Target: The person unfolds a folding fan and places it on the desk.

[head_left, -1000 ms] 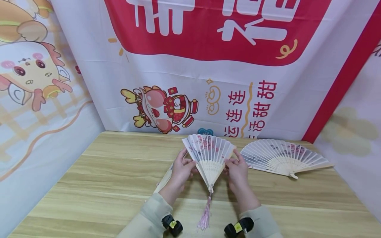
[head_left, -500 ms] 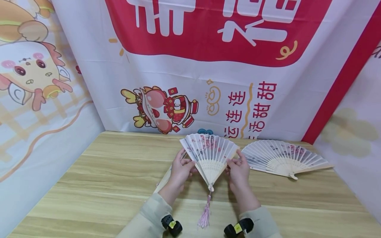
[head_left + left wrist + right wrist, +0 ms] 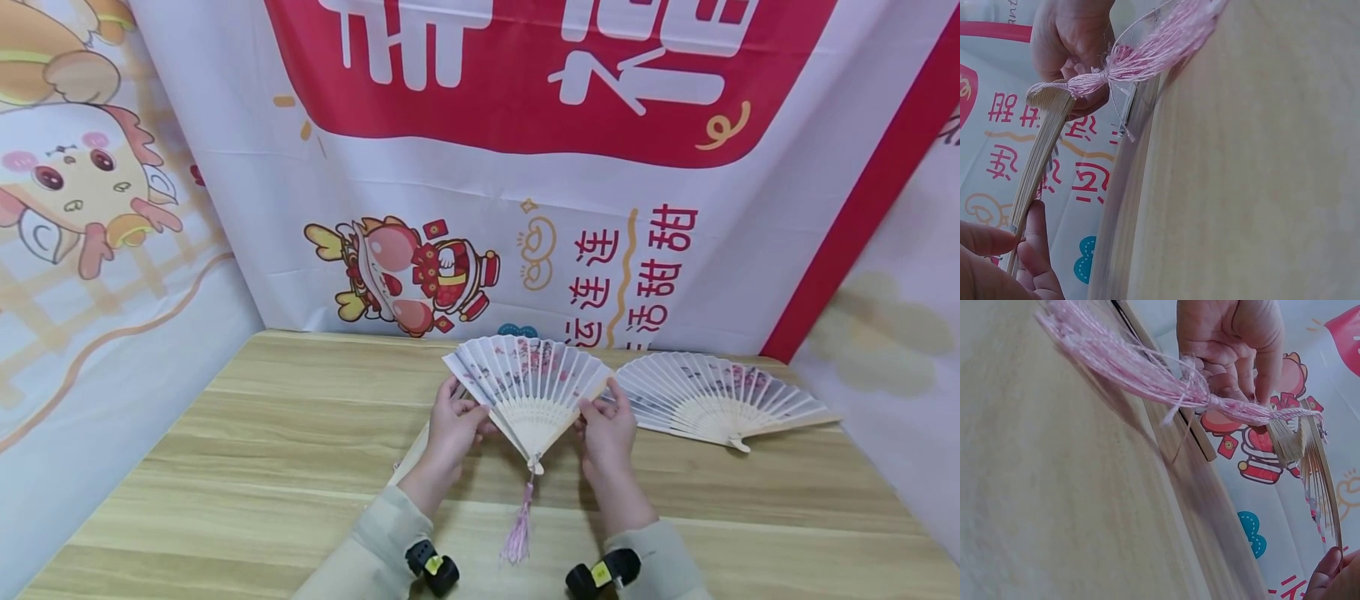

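Tasselled fan (image 3: 536, 396) part-spread, lower centre | left hand (image 3: 453, 429), right hand (image 3: 610, 433): fingers pinched its sides | second fan (image 3: 712, 408) lay lower right, left end masked | left arm (image 3: 386, 533) partly hid pale strip (image 3: 412, 457) on worktop (image 3: 262, 467)

Folding fan (image 3: 529, 392): white leaf (image 3: 525, 363) with pink-red floral print and darker marks, slim pale ribs (image 3: 531, 421). Partly spread, wedge-shaped, pleats showing. Held above table (image 3: 247, 467), leaf toward far side, pivot (image 3: 535, 465) toward near side. Left fingers (image 3: 477, 416) pinch one outer edge, right fingers (image 3: 590, 412) grip other. Pink tassel (image 3: 517, 537) tied at pivot, hanging below, strands loose.
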A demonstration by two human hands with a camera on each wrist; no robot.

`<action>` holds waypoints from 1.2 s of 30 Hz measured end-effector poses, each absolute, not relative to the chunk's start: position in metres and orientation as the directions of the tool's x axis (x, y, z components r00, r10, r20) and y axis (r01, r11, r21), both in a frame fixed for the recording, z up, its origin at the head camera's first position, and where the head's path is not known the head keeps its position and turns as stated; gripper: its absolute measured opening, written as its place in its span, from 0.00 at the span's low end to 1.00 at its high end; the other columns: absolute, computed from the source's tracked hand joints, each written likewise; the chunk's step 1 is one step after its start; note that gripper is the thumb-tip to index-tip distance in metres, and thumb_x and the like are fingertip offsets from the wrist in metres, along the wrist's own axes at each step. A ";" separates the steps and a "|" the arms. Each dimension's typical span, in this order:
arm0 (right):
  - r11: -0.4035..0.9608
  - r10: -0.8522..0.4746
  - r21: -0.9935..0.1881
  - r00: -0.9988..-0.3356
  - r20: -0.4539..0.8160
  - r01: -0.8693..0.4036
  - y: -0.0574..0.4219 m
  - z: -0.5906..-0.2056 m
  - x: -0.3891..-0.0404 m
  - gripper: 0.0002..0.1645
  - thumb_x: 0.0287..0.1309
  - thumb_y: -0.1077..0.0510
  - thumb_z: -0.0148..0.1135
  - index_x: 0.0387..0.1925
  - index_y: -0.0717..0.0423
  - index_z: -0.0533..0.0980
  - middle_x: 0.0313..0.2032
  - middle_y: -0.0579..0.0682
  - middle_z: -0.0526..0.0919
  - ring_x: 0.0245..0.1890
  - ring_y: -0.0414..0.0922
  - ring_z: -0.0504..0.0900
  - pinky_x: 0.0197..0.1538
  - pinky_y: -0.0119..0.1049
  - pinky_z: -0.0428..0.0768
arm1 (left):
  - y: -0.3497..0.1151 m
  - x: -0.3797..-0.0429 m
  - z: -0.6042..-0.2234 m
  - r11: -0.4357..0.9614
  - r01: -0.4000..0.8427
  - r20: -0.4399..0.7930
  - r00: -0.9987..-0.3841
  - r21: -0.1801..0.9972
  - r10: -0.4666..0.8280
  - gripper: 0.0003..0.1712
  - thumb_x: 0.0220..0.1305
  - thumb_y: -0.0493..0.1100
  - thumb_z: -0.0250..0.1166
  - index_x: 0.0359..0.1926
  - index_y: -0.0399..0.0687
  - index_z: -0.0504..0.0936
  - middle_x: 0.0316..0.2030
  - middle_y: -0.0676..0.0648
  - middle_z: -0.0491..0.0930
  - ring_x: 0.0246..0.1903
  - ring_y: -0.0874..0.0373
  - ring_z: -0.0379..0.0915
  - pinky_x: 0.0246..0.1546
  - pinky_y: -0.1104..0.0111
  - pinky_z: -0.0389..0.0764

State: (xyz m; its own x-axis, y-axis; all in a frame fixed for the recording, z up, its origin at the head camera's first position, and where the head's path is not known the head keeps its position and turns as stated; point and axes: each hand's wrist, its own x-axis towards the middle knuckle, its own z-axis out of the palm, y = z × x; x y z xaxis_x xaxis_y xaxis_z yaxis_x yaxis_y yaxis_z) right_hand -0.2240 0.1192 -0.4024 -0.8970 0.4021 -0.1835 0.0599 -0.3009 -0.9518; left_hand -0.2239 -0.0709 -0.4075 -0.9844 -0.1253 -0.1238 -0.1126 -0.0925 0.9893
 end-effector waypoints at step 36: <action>-0.354 0.477 -0.935 -0.859 -0.185 0.005 0.126 -0.402 -0.227 0.43 0.66 0.72 0.52 0.76 0.52 0.47 0.32 0.44 0.68 0.24 0.35 0.71 0.28 0.23 0.77 | -0.073 -0.224 -0.407 -0.220 -0.105 -0.147 -0.972 0.970 -0.183 0.46 0.65 0.29 0.60 0.77 0.52 0.46 0.40 0.44 0.77 0.22 0.61 0.80 0.21 0.78 0.73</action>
